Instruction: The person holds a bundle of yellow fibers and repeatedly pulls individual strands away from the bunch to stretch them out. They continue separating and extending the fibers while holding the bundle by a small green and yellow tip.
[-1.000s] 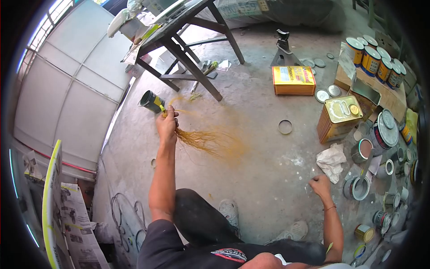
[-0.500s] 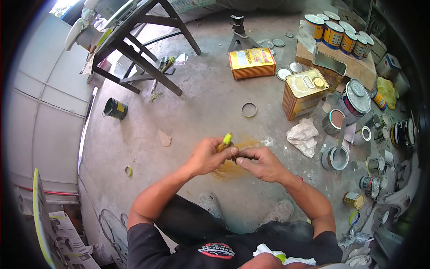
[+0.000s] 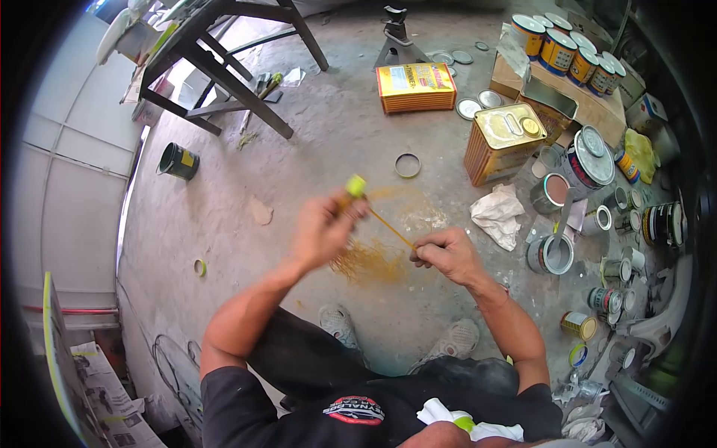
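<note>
My left hand (image 3: 323,230), smeared by motion, is closed round a short brownish object with a bright yellow-green end (image 3: 355,185). A thin orange-brown strand (image 3: 390,226) runs taut from it to my right hand (image 3: 447,254). The fingertips and thumb of my right hand pinch the strand's lower end. Both hands are held in front of me above the floor. Below them, a patch of orange-brown fibres and powder (image 3: 366,261) lies on the concrete. I cannot make out what kind of object my left hand holds.
Thinner tins (image 3: 504,145), open paint cans (image 3: 550,255) and a crumpled white cloth (image 3: 497,216) stand or lie to the right. A dark trestle (image 3: 246,104) and a small dark bucket (image 3: 178,161) are at left. A ring-shaped lid (image 3: 407,165) lies ahead.
My hands have drawn apart: the left moved up and left with the yellow-green-ended object, the right slightly lower. The strand between them now shows stretched. The whole view shifted a little.
</note>
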`<control>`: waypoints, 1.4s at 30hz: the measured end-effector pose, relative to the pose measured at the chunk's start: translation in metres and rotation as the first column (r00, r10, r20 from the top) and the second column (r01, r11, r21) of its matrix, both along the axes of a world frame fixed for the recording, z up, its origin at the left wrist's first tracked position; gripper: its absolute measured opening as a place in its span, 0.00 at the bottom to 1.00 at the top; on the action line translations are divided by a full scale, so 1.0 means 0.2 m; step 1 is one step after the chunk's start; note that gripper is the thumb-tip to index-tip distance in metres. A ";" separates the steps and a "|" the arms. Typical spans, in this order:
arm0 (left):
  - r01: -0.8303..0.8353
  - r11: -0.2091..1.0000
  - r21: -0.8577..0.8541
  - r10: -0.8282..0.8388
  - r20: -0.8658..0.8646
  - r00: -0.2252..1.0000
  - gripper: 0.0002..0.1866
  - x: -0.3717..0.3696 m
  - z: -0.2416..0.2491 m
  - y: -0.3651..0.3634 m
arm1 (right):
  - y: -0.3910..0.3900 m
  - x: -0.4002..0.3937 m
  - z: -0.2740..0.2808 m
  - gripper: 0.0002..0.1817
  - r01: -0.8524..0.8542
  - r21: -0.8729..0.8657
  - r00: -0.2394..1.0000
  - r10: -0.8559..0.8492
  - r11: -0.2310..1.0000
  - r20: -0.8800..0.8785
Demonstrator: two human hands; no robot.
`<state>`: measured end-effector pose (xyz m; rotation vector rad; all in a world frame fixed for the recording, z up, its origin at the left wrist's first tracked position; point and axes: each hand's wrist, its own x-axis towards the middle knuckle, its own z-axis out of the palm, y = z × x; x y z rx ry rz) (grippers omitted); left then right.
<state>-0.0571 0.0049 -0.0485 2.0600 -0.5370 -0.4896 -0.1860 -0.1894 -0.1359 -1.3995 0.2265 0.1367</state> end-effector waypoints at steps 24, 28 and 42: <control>0.324 0.944 0.068 -0.282 -0.346 0.895 0.16 0.02 -0.06 -0.01 | 0.03 0.03 0.15 0.12 -0.035 -0.282 0.974 0.096 0.959 0.206; 0.315 0.947 0.056 -0.272 -0.377 0.885 0.15 -0.02 -0.06 -0.05 | 0.05 0.02 0.12 0.14 -0.071 -0.236 0.976 0.117 0.969 0.186; 0.351 0.936 0.033 -0.303 -0.432 0.850 0.14 0.02 -0.10 -0.03 | 0.05 0.01 0.08 0.10 -0.001 -0.264 0.973 0.062 0.965 0.223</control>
